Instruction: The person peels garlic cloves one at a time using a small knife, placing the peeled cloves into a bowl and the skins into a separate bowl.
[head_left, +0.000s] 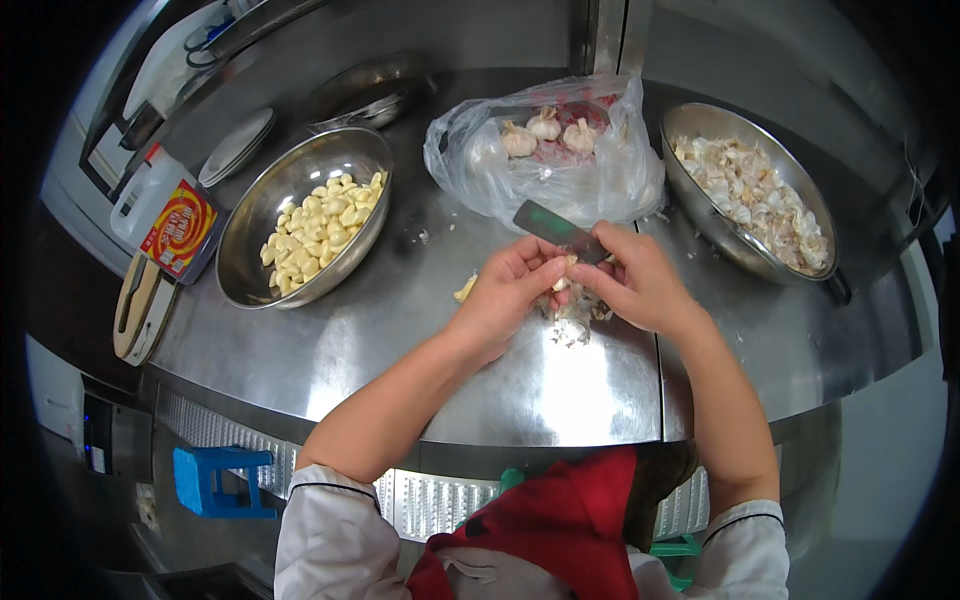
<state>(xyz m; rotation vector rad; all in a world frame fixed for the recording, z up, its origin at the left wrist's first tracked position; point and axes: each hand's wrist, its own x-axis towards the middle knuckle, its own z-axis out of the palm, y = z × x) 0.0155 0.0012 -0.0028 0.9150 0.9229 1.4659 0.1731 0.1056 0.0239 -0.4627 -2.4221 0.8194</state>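
Note:
Between the fingertips of my left hand (511, 289) is a garlic clove (561, 282), partly hidden by the fingers. My right hand (637, 277) grips a knife (551, 227) with a broad dark blade pointing up and left, and its thumb rests against the clove. Under both hands lie loose garlic skins (571, 330) on the steel worktop (495, 405). A pale yellow clove (466, 289) lies just left of my left hand. Beyond the hands, a clear plastic bag (472, 180) holds whole garlic bulbs (544, 124), with red netting inside.
At left, a steel bowl (247, 232) holds peeled cloves (322, 229); at right, a steel pan (697, 199) holds garlic skins. A plastic jug (176, 217), stacked plates (238, 146) and another pan (367, 75) stand at the back left. A blue stool (217, 480) is on the floor.

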